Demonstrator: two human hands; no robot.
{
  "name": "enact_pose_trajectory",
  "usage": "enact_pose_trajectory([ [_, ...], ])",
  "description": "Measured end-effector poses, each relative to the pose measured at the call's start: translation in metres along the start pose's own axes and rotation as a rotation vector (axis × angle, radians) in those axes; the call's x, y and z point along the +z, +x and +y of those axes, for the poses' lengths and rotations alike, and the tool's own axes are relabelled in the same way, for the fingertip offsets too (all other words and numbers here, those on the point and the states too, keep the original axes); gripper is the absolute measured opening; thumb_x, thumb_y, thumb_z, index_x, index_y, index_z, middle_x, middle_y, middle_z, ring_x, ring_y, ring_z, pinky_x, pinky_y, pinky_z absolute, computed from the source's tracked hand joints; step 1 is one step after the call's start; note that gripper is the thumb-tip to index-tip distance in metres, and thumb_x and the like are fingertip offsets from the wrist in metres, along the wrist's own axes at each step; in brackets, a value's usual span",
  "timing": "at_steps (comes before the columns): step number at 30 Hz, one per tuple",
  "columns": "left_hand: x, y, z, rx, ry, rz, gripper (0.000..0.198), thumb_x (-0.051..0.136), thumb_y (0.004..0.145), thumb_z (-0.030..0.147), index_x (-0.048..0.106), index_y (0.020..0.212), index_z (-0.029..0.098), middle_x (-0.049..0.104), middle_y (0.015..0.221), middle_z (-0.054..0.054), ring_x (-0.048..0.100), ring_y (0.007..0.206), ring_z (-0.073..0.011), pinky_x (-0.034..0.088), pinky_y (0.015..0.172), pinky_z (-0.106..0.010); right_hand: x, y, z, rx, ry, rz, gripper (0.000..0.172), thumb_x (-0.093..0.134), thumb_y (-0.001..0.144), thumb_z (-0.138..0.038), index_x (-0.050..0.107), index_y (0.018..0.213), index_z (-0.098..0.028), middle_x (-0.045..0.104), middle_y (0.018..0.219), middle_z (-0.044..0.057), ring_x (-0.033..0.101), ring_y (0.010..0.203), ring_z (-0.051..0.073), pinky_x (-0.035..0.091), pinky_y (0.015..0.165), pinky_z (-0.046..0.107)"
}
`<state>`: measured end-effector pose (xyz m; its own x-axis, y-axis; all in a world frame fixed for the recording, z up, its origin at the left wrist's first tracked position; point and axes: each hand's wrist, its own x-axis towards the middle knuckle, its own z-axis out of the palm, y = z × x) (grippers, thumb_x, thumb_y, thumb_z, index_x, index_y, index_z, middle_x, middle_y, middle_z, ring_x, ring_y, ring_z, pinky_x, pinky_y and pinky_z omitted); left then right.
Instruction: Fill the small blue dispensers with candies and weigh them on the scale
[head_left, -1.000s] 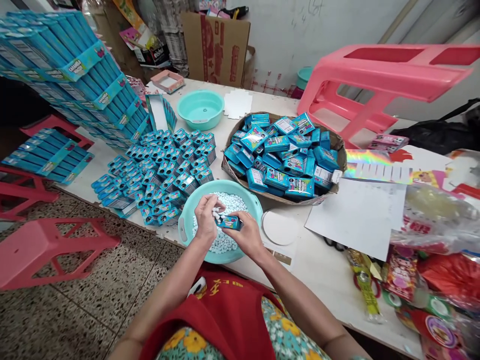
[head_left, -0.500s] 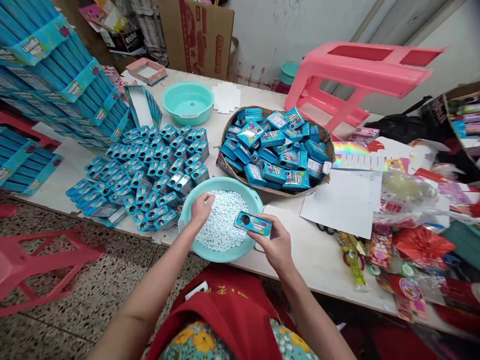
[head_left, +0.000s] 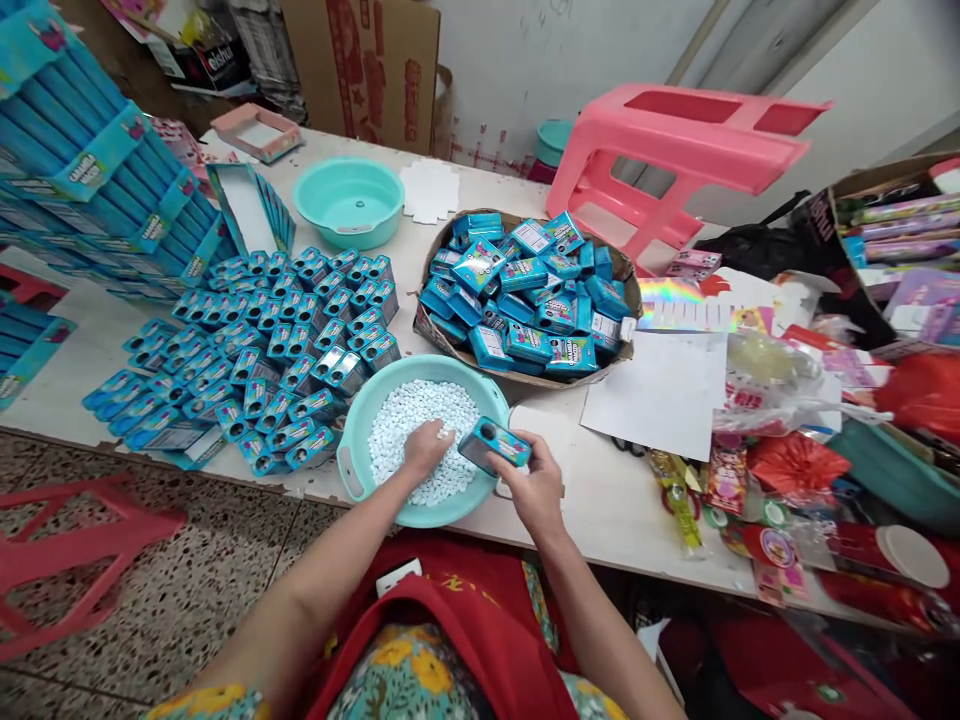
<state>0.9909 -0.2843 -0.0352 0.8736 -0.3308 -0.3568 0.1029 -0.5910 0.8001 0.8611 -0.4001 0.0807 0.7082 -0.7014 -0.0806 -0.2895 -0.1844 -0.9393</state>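
Note:
A turquoise basin (head_left: 352, 465) holds a heap of small white candies (head_left: 397, 410). Over that heap, my left hand (head_left: 427, 447) is closed, with a few candies showing at its fingertips. My right hand (head_left: 538, 485) grips a small blue candy tin (head_left: 495, 443) above the basin's right side. The tin is tilted, and the round dark hole in its top faces my left hand. Many similar blue tins (head_left: 285, 330) stand in close rows to the left, their holes upward. Behind the basin, a cut-down cardboard box (head_left: 525, 375) is heaped with more blue tins.
Stacked blue display cartons (head_left: 97, 170) rise at the far left. A second turquoise basin (head_left: 349, 200) sits toward the back. A pink plastic stool (head_left: 675, 130) lies on the table behind the box. White paper (head_left: 652, 390) and assorted packets (head_left: 787, 465) cover the right side.
My left hand has moved right and down, toward the tin, and candies now show at its fingertips. The tin in my right hand has tilted more. The whole view has shifted slightly.

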Motion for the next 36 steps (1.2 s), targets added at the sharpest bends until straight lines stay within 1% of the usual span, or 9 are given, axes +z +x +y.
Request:
enact_pose_trajectory([
  [2,-0.013,-0.001,0.006,-0.056,-0.093,0.014,0.026,0.062,0.069,0.044,0.058,0.064,0.018,0.06,0.07,-0.005,0.06,0.072,-0.0219,0.045,0.067,-0.032,0.004,0.004,0.007,-0.021,-0.058,-0.077,0.036,0.073,0.068,-0.037,0.062,0.097,-0.02,0.066,0.088,0.002,0.061,0.081,0.019,0.049,0.075,0.032],
  [4,-0.028,-0.005,0.018,-0.096,-0.181,0.016,0.035,0.054,0.073,0.053,0.055,0.067,0.018,0.056,0.062,-0.002,0.053,0.053,-0.015,0.041,0.051,-0.026,0.011,0.009,0.013,-0.073,-0.101,-0.123,0.032,0.071,0.07,-0.034,0.061,0.097,-0.02,0.065,0.091,0.003,0.061,0.085,0.02,0.048,0.078,0.032],
  [6,-0.04,-0.011,0.037,-0.099,-0.411,0.01,0.038,0.052,0.075,0.055,0.053,0.07,0.018,0.053,0.061,0.001,0.046,0.044,-0.01,0.035,0.043,-0.022,0.021,0.014,0.018,-0.139,-0.161,-0.161,0.029,0.069,0.071,-0.029,0.06,0.097,-0.021,0.064,0.094,0.004,0.06,0.089,0.021,0.047,0.08,0.033],
  [9,-0.048,-0.022,0.069,-0.068,-0.91,0.009,0.03,0.061,0.072,0.046,0.052,0.07,0.017,0.053,0.062,0.002,0.048,0.046,-0.0087,0.038,0.044,-0.021,0.035,0.016,0.021,-0.197,-0.275,-0.235,0.025,0.066,0.07,-0.022,0.059,0.094,-0.02,0.064,0.092,0.004,0.059,0.09,0.022,0.045,0.081,0.035],
  [12,-0.048,-0.027,0.089,-0.095,-1.132,0.074,0.029,0.064,0.07,0.041,0.049,0.063,0.017,0.053,0.059,0.002,0.057,0.055,-0.0127,0.048,0.054,-0.025,0.044,0.015,0.015,-0.205,-0.328,-0.265,0.024,0.064,0.068,-0.019,0.059,0.092,-0.021,0.064,0.09,0.004,0.059,0.087,0.022,0.045,0.079,0.034],
  [16,-0.044,-0.025,0.093,-0.072,-1.148,0.156,0.026,0.065,0.07,0.038,0.05,0.066,0.017,0.058,0.065,0.002,0.058,0.054,-0.0119,0.048,0.054,-0.025,0.043,0.013,0.003,-0.219,-0.329,-0.21,0.024,0.065,0.068,-0.021,0.06,0.091,-0.022,0.064,0.089,0.003,0.059,0.088,0.022,0.044,0.079,0.033],
  [19,-0.044,-0.022,0.094,-0.091,-1.1,0.189,0.026,0.066,0.07,0.038,0.053,0.07,0.016,0.06,0.068,0.001,0.056,0.05,-0.0104,0.046,0.051,-0.023,0.038,0.015,-0.002,-0.216,-0.303,-0.23,0.023,0.067,0.069,-0.024,0.06,0.091,-0.022,0.065,0.089,0.003,0.06,0.089,0.022,0.044,0.08,0.033],
  [25,-0.044,-0.023,0.107,-0.039,-1.098,0.179,0.029,0.066,0.073,0.037,0.048,0.063,0.017,0.05,0.053,0.005,0.054,0.05,-0.0097,0.047,0.056,-0.024,0.034,0.021,-0.003,-0.208,-0.248,-0.246,0.026,0.071,0.067,-0.024,0.06,0.09,-0.022,0.065,0.089,0.002,0.06,0.087,0.021,0.044,0.08,0.033],
  [36,-0.047,-0.029,0.119,0.074,-0.966,0.255,0.03,0.064,0.078,0.036,0.049,0.061,0.017,0.045,0.048,0.006,0.055,0.05,-0.0108,0.044,0.056,-0.023,0.037,0.024,-0.016,-0.192,-0.196,-0.219,0.028,0.072,0.066,-0.022,0.059,0.09,-0.022,0.063,0.089,0.001,0.059,0.088,0.02,0.043,0.079,0.032],
])
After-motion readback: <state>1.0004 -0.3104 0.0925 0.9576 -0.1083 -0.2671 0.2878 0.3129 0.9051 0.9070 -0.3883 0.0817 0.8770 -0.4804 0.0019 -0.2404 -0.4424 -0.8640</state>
